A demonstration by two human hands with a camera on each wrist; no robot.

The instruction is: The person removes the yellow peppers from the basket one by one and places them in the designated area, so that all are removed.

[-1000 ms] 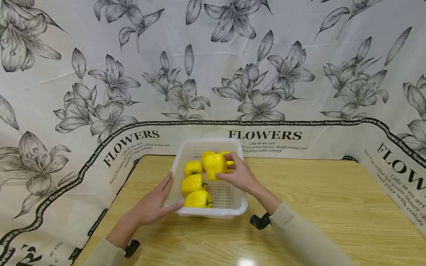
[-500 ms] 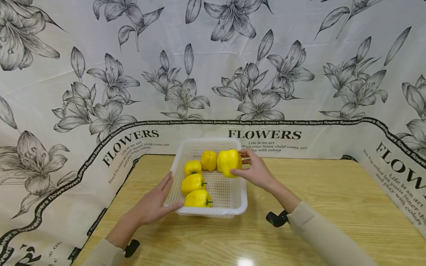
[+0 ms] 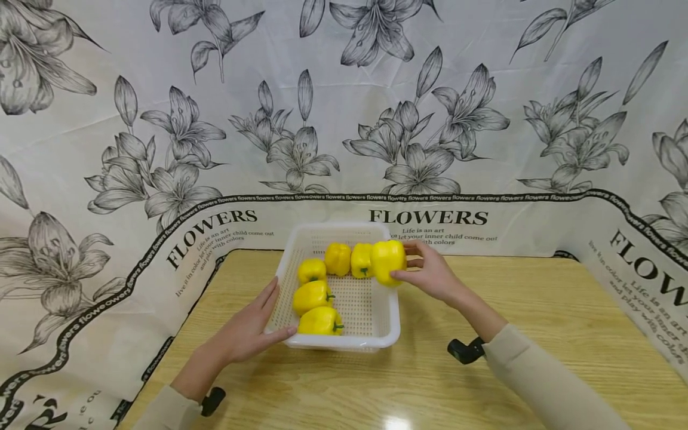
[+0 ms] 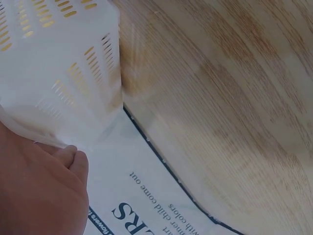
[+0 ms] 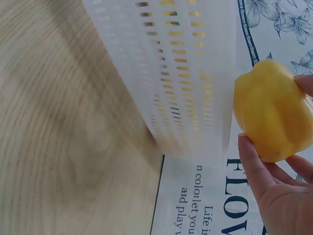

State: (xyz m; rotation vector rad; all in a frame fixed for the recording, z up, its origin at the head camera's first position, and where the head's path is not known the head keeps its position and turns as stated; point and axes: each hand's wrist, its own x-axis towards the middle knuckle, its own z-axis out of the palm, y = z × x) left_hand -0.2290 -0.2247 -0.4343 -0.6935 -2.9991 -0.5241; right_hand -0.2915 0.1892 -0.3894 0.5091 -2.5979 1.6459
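Note:
A yellow bell pepper (image 3: 389, 263) is held by my right hand (image 3: 432, 272) over the right rim of a white plastic basket (image 3: 394, 316). Thumb and fingertips pinch it, as the right wrist view shows with the pepper (image 5: 274, 110) beside the basket's perforated wall (image 5: 181, 73). My left hand (image 3: 244, 328) holds the basket's near left corner, its thumb on the front rim and fingers along the left side. Inside, yellow bell peppers (image 3: 313, 297) line the left side. Two more, one at the back (image 3: 337, 259) and another beside it (image 3: 362, 261), lie along the far end.
The basket stands on a wood-grain table (image 3: 510, 322). A floral cloth (image 3: 322, 149) printed with lettering hangs behind and at both sides. Dark devices show at both wrists, one below the right wrist (image 3: 465, 351).
My right hand has carried the pepper rightward to the basket's right rim, uncovering the pepper at the far end. My left hand stays at the near left corner.

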